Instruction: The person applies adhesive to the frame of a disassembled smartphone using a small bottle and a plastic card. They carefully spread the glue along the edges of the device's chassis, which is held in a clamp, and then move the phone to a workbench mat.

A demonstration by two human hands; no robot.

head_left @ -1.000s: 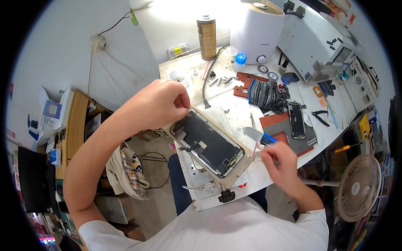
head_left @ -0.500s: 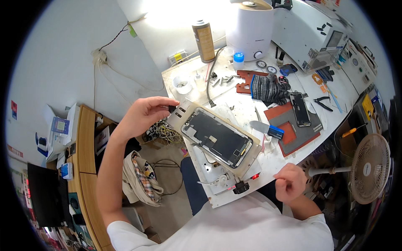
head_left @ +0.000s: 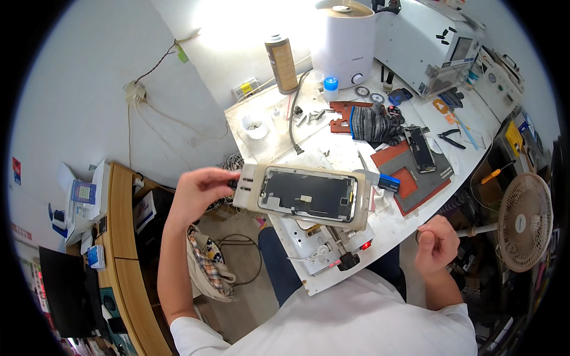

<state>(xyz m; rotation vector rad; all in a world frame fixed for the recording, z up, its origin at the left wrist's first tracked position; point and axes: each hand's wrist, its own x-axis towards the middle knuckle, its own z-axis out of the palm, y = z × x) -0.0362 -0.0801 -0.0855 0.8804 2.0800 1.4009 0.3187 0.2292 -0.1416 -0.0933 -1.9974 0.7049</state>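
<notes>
My left hand (head_left: 205, 190) is closed on a small black knob (head_left: 230, 184) at the left end of a beige plate fixture (head_left: 249, 184). A phone screen assembly (head_left: 285, 191), dark inner side up, sits in that fixture, above a metal base (head_left: 312, 242) with a black star knob. My right hand (head_left: 434, 246) is closed beside the desk's front edge, right of the fixture; what its fingers hold, if anything, is hidden. A blue-handled scraper (head_left: 387, 182) lies just right of the fixture.
On the white desk (head_left: 404, 231) are a grey-red mat (head_left: 427, 190) with a phone, a glove (head_left: 374, 121), pliers (head_left: 451, 141), a spray can (head_left: 282, 68) and white machines (head_left: 421, 47). A fan (head_left: 522, 222) stands right; a wooden cabinet (head_left: 124, 237) left.
The fixture with the screen has swung from diagonal to nearly level. My left hand has moved from the screen's corner out to the end knob. My right hand has moved away from the scraper.
</notes>
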